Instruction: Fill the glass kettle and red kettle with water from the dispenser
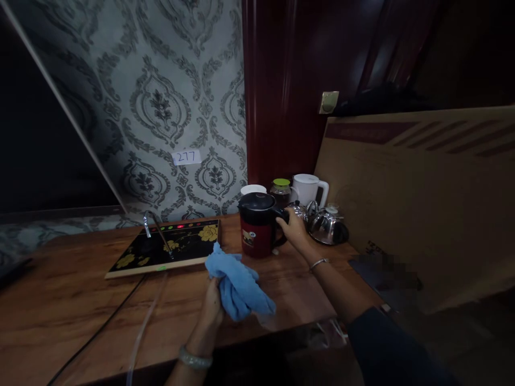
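Observation:
A bunched blue cloth (243,287) is held in my left hand (214,303), above the front part of the wooden counter (298,292). Farther back stands a dark red electric kettle (257,233) with a black lid and handle, upright on the wood. My right hand (293,228) is closed round the top of the kettle's handle. Left of the kettle lies a black tea-stove panel (189,241) with gold flowers, a curved metal spout and a lit red display. Part of the cloth hides my left fingertips.
Behind the kettle stand a white pitcher (306,188), a glass jar with a green lid (281,183) and a white container (253,189). A shiny metal teapot (328,225) is to the right. A large cardboard box (422,198) leans beside the counter. A cable and a clear tube (140,335) cross the left side.

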